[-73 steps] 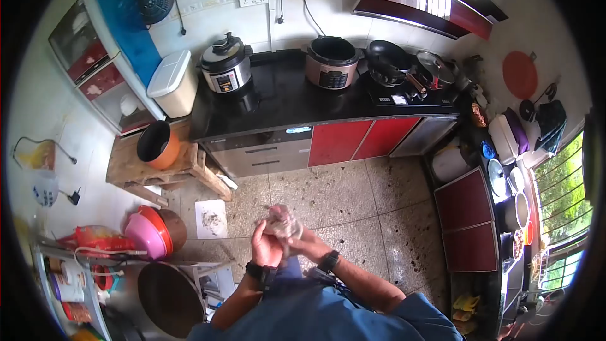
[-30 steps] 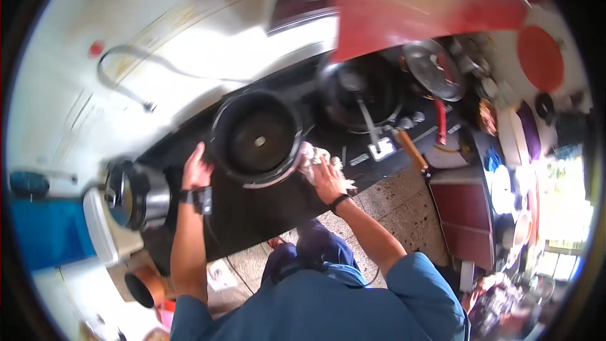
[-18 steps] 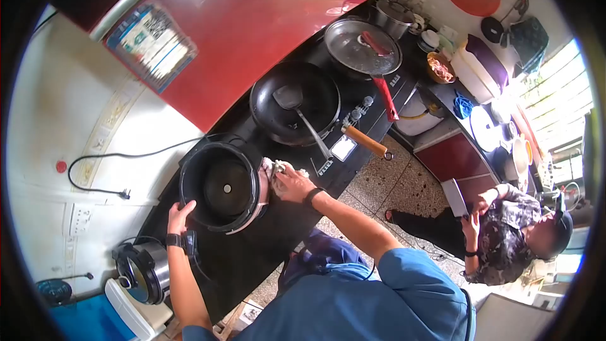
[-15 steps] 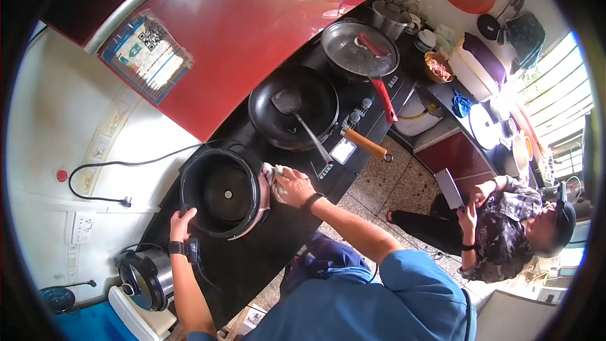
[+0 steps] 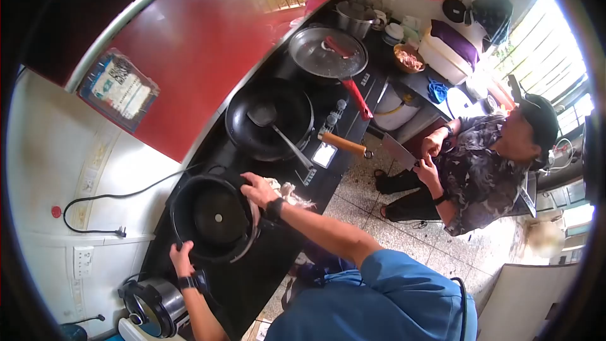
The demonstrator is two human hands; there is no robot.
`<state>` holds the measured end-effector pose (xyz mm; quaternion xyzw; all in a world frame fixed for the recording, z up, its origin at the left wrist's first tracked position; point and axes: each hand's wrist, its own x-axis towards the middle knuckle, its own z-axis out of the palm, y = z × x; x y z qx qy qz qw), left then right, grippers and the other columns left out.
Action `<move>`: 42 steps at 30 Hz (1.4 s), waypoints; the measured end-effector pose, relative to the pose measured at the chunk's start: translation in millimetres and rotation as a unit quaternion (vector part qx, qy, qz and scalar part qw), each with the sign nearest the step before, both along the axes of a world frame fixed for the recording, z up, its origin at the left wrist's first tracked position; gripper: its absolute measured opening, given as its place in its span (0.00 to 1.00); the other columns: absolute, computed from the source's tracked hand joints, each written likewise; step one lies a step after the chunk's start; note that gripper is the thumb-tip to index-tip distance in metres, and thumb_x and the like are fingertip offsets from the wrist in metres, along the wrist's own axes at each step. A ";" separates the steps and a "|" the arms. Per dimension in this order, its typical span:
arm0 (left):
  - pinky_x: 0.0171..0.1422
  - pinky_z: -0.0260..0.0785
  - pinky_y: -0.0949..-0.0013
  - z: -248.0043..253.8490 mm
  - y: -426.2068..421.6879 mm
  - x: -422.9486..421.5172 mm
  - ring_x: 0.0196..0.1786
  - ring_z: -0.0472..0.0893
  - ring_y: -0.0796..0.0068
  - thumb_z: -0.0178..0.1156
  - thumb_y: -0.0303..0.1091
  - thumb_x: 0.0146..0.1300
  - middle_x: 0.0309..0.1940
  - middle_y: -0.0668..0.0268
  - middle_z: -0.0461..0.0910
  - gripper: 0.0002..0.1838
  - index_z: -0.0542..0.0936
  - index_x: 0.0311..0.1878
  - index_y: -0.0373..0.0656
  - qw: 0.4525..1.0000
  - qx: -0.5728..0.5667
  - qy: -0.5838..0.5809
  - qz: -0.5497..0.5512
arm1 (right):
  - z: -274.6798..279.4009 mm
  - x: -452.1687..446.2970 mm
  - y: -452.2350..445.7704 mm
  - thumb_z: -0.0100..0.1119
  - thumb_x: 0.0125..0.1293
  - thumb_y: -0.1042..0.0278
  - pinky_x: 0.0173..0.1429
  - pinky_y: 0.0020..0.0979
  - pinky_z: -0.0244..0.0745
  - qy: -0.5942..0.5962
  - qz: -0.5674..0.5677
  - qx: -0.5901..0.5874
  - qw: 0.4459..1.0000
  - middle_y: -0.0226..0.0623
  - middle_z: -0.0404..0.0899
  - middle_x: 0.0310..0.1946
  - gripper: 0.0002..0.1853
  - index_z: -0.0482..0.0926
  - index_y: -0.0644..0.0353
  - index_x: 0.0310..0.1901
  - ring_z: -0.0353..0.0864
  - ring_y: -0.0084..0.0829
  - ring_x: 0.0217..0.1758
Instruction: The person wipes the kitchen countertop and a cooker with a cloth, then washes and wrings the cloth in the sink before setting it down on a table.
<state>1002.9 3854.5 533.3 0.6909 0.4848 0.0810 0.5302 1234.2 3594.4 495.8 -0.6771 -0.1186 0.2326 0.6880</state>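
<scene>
A lidless electric pressure cooker (image 5: 218,240) stands on the black counter, its dark inside showing a small pale disc at the bottom. My left hand (image 5: 182,259) grips the near-left rim, thumb at the edge, the other fingers mostly hidden. At the opposite side, my right hand (image 5: 257,191) is by the upper right rim, fingers stretched out and apart; whether they touch the rim I cannot tell. A crumpled whitish cloth (image 5: 289,193) lies on the counter beside that hand, partly behind the wrist.
A wok (image 5: 237,120) holding a spatula (image 5: 284,139) sits beyond the cooker, with a lidded frying pan (image 5: 307,50) farther right. Another cooker (image 5: 154,303) stands lower left. A power cord (image 5: 120,196) hangs left. A person (image 5: 480,164) holding a flat grey object stands at right.
My right hand has let go of the cloth and moved from the cooker's outer side up to its rim. My left hand stays on the rim. The person at right appears more upright.
</scene>
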 end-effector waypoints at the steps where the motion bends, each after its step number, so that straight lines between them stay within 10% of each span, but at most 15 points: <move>1: 0.29 0.69 0.65 2.6 -6.8 -10.3 0.29 0.75 0.73 0.68 0.37 0.50 0.31 0.69 0.76 0.15 0.77 0.38 0.41 1.000 0.012 -0.005 0.004 | 22.4 -5.5 -10.1 0.54 0.55 0.69 0.59 0.31 0.72 0.030 0.031 -0.007 0.999 0.45 0.80 0.48 0.28 0.71 0.71 0.60 0.78 0.34 0.54; 13: 0.42 0.66 0.72 79.0 -114.7 -154.7 0.35 0.72 0.78 0.66 0.28 0.50 0.31 0.70 0.76 0.11 0.74 0.34 0.38 0.977 0.000 -0.088 0.194 | 44.3 -108.7 -27.5 0.55 0.58 0.72 0.57 0.29 0.73 0.031 0.225 0.001 0.974 0.42 0.79 0.50 0.27 0.71 0.69 0.62 0.77 0.29 0.54; 36: 0.37 0.59 0.74 27.0 -165.1 -280.5 0.31 0.63 0.80 0.65 0.27 0.45 0.28 0.74 0.64 0.15 0.68 0.32 0.42 0.923 0.081 -0.035 0.374 | -8.7 -175.1 -12.3 0.50 0.58 0.79 0.64 0.29 0.68 0.196 0.415 0.024 0.888 0.34 0.77 0.55 0.26 0.72 0.65 0.62 0.74 0.25 0.58; 42: 0.37 0.60 0.74 27.3 -164.5 -286.1 0.31 0.64 0.81 0.64 0.27 0.46 0.28 0.74 0.64 0.14 0.68 0.33 0.42 0.930 0.098 -0.018 0.354 | 4.5 -109.7 -17.1 0.65 0.50 0.68 0.73 0.48 0.59 -0.407 0.294 -0.263 0.824 0.53 0.61 0.67 0.33 0.70 0.57 0.61 0.59 0.54 0.71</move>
